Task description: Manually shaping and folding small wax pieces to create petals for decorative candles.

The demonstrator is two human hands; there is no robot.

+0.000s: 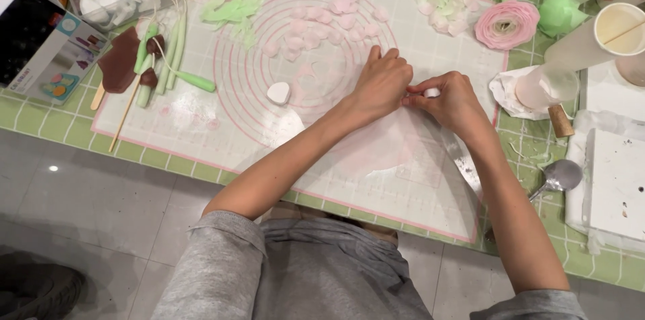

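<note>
Fingers of the left hand (381,85) and right hand (451,100) are pinching closed on a small white clay piece (431,93), shaping it; next likely calling for gentle, even pressing

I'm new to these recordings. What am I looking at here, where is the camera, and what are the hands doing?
There is one picture, from a camera worn on a person's head, looking down at their own two bare hands; no machine is involved. The left hand and right hand meet over a white mat with pink rings and together pinch a small white piece. On the mat lie pale pink petals, green stems and a white heart-shaped piece. A finished pink flower sits by the mat's far right corner, and a metal spoon lies to the right on the green checked table.
</note>
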